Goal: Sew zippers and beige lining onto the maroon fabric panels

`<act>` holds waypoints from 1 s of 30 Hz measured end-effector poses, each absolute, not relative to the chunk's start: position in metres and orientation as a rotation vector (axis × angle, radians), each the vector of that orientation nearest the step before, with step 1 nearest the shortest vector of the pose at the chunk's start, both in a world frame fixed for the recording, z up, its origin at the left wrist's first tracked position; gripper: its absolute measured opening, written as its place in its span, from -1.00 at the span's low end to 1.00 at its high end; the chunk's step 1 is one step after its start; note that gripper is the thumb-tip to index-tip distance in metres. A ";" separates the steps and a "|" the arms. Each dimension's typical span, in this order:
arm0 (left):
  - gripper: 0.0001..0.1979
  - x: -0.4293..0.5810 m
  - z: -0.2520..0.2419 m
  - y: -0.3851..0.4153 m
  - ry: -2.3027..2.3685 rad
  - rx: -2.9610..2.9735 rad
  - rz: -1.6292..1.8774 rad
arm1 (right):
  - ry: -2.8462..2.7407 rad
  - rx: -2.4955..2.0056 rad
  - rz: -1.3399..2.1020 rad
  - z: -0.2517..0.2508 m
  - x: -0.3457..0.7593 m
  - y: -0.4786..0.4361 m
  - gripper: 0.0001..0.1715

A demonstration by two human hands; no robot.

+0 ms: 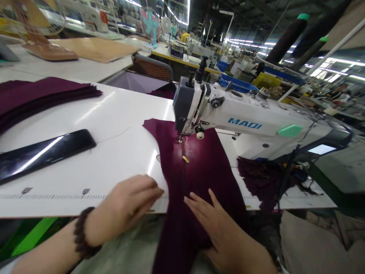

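A dark purple fabric piece [222, 171] lies under the needle of the white sewing machine [245, 118] and drapes over the table's front edge. Down its middle runs a zipper with a gold zipper pull [185, 159], just in front of the presser foot [180, 140]. My right hand [212, 217] rests on the fabric with its fingers spread flat, right of the zipper line. Beside the fabric's left edge is my left hand [128, 205], slightly blurred, its fingers curled together; nothing shows in them. A dark beaded bracelet [82, 232] circles the left wrist.
A stack of purple cut pieces [42, 95] lies at the table's back left, with a black phone [48, 152] in front of it. More purple pieces [262, 179] sit right of the machine. A ruler strip [57, 196] runs along the front edge.
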State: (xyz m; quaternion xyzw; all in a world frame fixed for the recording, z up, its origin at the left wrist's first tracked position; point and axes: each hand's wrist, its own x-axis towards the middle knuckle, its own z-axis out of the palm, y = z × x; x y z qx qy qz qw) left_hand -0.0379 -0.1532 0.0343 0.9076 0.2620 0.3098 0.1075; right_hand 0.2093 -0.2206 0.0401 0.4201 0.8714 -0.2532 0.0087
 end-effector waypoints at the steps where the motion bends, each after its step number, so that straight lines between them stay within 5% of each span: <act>1: -0.82 -0.045 0.047 -0.146 0.958 2.582 0.980 | 2.698 1.289 -0.790 0.041 0.207 -0.220 -0.15; 5: -0.72 -0.039 0.079 -0.120 0.963 2.612 0.629 | 2.690 1.248 -0.755 0.034 0.203 -0.221 -0.20; 9: -0.65 -0.004 0.055 -0.120 0.801 2.703 0.197 | 2.696 1.215 -0.742 0.030 0.205 -0.219 -0.09; 16: -0.55 0.000 -0.007 -0.160 0.935 2.871 0.527 | 2.714 1.216 -0.775 0.047 0.210 -0.211 -0.28; 19: -0.54 0.002 -0.012 -0.162 1.027 2.891 0.566 | 2.727 1.380 -0.717 0.048 0.212 -0.201 -0.45; 30: -0.62 0.003 -0.004 -0.157 1.065 2.783 0.562 | 2.893 1.692 -0.174 0.001 0.196 -0.123 -0.51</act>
